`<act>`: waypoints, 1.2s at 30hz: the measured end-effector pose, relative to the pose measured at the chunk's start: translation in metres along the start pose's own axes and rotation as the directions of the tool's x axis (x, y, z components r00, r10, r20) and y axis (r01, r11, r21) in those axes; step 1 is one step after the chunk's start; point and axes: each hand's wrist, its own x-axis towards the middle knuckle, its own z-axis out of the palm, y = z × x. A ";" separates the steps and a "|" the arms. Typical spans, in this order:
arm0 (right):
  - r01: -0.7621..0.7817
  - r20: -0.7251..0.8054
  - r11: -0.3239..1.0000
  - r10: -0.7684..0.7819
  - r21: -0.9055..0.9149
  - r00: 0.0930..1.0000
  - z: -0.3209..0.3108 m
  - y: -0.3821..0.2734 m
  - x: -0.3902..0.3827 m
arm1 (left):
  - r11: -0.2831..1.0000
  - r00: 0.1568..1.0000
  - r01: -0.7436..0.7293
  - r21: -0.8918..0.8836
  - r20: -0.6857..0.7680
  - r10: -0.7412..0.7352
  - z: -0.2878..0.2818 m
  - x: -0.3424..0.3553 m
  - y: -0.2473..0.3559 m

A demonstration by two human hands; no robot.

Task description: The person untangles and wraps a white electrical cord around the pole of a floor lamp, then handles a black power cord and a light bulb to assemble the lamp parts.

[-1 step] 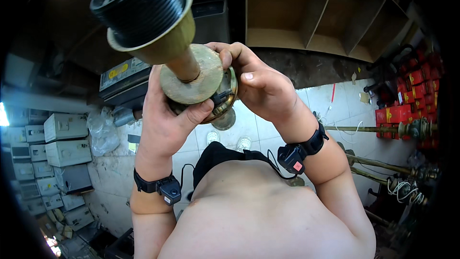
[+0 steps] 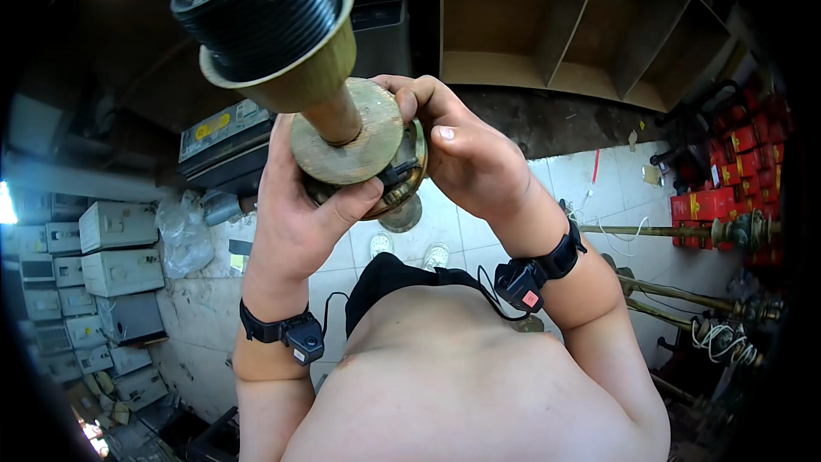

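I hold a brass-coloured fixture up in front of me, with a black ribbed collar in a cup on a short stem above a worn round plate. My left hand is closed round the left side of the plate and the part beneath it, thumb at their lower edge. My right hand has curled fingers on the far right rim of the fixture, beside a small dark piece; its thumb is bent near the rim. Parts of the lower section are hidden by the plate and hands.
Empty wooden shelving stands ahead. Pale metal cases are stacked left, beside a plastic bag. Red boxes, long metal poles and loose white cables are at right. My feet stand on pale floor tiles.
The upper part of the fixture has shifted slightly to the right. Both hands keep their hold.
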 end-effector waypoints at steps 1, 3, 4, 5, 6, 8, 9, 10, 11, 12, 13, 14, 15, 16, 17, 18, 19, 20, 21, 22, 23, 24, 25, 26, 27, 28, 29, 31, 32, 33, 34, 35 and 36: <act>0.009 -0.035 0.999 -0.010 -0.037 0.999 0.003 0.001 -0.001 | 1.000 1.000 0.006 -0.029 0.015 -0.005 0.000 0.001 0.001; 0.052 -0.054 0.979 -0.064 -0.200 0.996 0.007 0.004 0.001 | 0.998 0.999 0.023 -0.060 0.030 -0.021 -0.002 0.003 0.003; 0.064 -0.064 0.973 -0.080 -0.222 0.995 0.008 0.006 0.002 | 0.997 0.999 0.035 -0.062 0.032 -0.033 -0.003 0.003 0.003; 0.077 -0.073 0.966 -0.098 -0.246 0.993 0.009 0.008 0.002 | 0.997 0.998 0.046 -0.064 0.033 -0.044 -0.004 0.003 0.003; 0.110 -0.086 0.955 -0.138 -0.276 0.987 0.008 0.012 0.004 | 0.994 0.998 0.059 -0.096 0.045 -0.054 -0.004 0.004 0.003; 0.180 -0.040 0.866 -0.224 -0.467 0.974 0.010 0.011 0.004 | 0.983 0.995 0.084 -0.161 0.070 -0.074 -0.003 0.006 0.004; 0.210 -0.013 0.808 -0.260 -0.551 0.965 0.012 0.012 0.004 | 0.988 0.996 0.081 -0.134 0.058 -0.074 -0.003 0.006 0.003; 0.227 -0.005 0.780 -0.283 -0.583 0.959 0.011 0.014 0.005 | 0.991 0.996 0.078 -0.106 0.047 -0.073 -0.004 0.007 0.002; 0.243 0.004 0.751 -0.305 -0.614 0.952 0.010 0.015 0.007 | 0.994 0.997 0.074 -0.079 0.037 -0.072 -0.004 0.007 0.001; 0.261 0.018 0.720 -0.327 -0.643 0.945 0.010 0.015 0.008 | 0.996 0.998 0.063 -0.064 0.026 -0.062 -0.004 0.006 0.000; 0.266 0.029 0.704 -0.330 -0.659 0.944 0.010 0.015 0.008 | 0.997 0.999 0.053 -0.049 0.015 -0.052 -0.004 0.004 -0.002; 0.271 0.040 0.687 -0.333 -0.674 0.942 0.010 0.016 0.007 | 0.999 0.999 0.042 -0.034 0.004 -0.042 -0.004 0.003 -0.003; 0.276 0.049 0.667 -0.338 -0.692 0.940 0.010 0.016 0.007 | 1.000 1.000 0.022 -0.022 0.003 -0.022 -0.005 0.003 -0.004; 0.274 0.049 0.667 -0.335 -0.693 0.941 0.010 0.016 0.008 | 1.000 1.000 0.002 -0.010 0.001 -0.002 -0.005 0.003 -0.004; 0.272 0.049 0.667 -0.332 -0.694 0.942 0.010 0.016 0.009 | 1.000 1.000 -0.018 0.002 -0.001 0.018 -0.005 0.003 -0.005; 0.268 0.048 0.667 -0.329 -0.695 0.943 0.011 0.016 0.009 | 1.000 1.000 -0.027 0.008 0.000 0.027 -0.004 0.003 -0.005; 0.266 0.042 0.673 -0.329 -0.690 0.943 0.011 0.017 0.010 | 0.999 0.999 -0.036 0.013 0.001 0.036 -0.004 0.003 -0.006; 0.263 0.036 0.680 -0.328 -0.684 0.944 0.010 0.017 0.010 | 0.999 0.999 -0.045 0.018 0.001 0.045 -0.004 0.003 -0.007; 0.263 0.034 0.685 -0.328 -0.679 0.944 0.010 0.016 0.010 | 0.997 0.999 -0.051 0.062 0.018 0.050 -0.004 0.005 -0.006; 0.266 0.031 0.679 -0.336 -0.685 0.941 0.009 0.016 0.010 | 0.993 0.998 -0.058 0.106 0.035 0.055 -0.006 0.006 -0.006; 0.268 0.029 0.672 -0.345 -0.690 0.938 0.008 0.017 0.010 | 0.986 0.997 -0.066 0.150 0.052 0.059 -0.007 0.007 -0.006; 0.277 0.031 0.666 -0.357 -0.693 0.934 0.009 0.017 0.011 | 0.989 0.997 -0.064 0.130 0.049 0.058 -0.007 0.008 -0.005; 0.271 0.015 0.693 -0.352 -0.668 0.936 0.009 0.019 0.012 | 0.992 0.997 -0.062 0.110 0.045 0.057 -0.007 0.009 -0.005; 0.265 0.000 0.719 -0.346 -0.642 0.938 0.007 0.021 0.015 | 0.994 0.998 -0.059 0.091 0.042 0.056 -0.007 0.009 -0.005; 0.252 -0.024 0.748 -0.337 -0.615 0.941 0.007 0.023 0.016 | 0.998 0.999 -0.033 0.062 0.030 0.031 -0.006 0.009 -0.004; 0.240 -0.020 0.733 -0.327 -0.637 0.945 0.005 0.018 0.018 | 0.999 1.000 -0.007 0.033 0.018 0.007 -0.004 0.009 -0.001; 0.197 -0.039 0.814 -0.260 -0.547 0.965 0.002 0.017 0.021 | 1.000 1.000 0.018 0.004 0.005 -0.018 -0.004 0.009 0.000; 0.055 -0.027 0.908 -0.073 -0.415 0.997 0.008 0.002 0.022 | 0.998 1.000 0.020 -0.061 0.024 -0.018 -0.008 0.006 0.001; 0.070 0.013 0.937 -0.070 -0.342 0.997 0.008 0.001 0.017 | 0.988 0.999 0.036 -0.150 0.011 -0.035 -0.007 0.000 0.005; 0.148 0.073 0.961 -0.134 -0.235 0.988 0.000 0.004 0.012 | 0.970 0.999 0.043 -0.238 0.010 -0.042 -0.005 -0.002 0.008; 0.164 0.077 0.948 -0.148 -0.274 0.986 -0.009 0.006 0.007 | 0.979 1.000 0.028 -0.200 0.009 -0.027 -0.011 -0.008 0.005; 0.179 0.084 0.934 -0.160 -0.311 0.984 -0.020 0.007 0.002 | 0.993 0.999 0.006 -0.117 -0.049 -0.012 -0.021 -0.016 -0.002; 0.147 0.035 0.950 -0.143 -0.276 0.989 -0.025 0.011 -0.006 | 0.999 0.995 -0.010 -0.034 -0.103 0.006 -0.034 -0.024 -0.012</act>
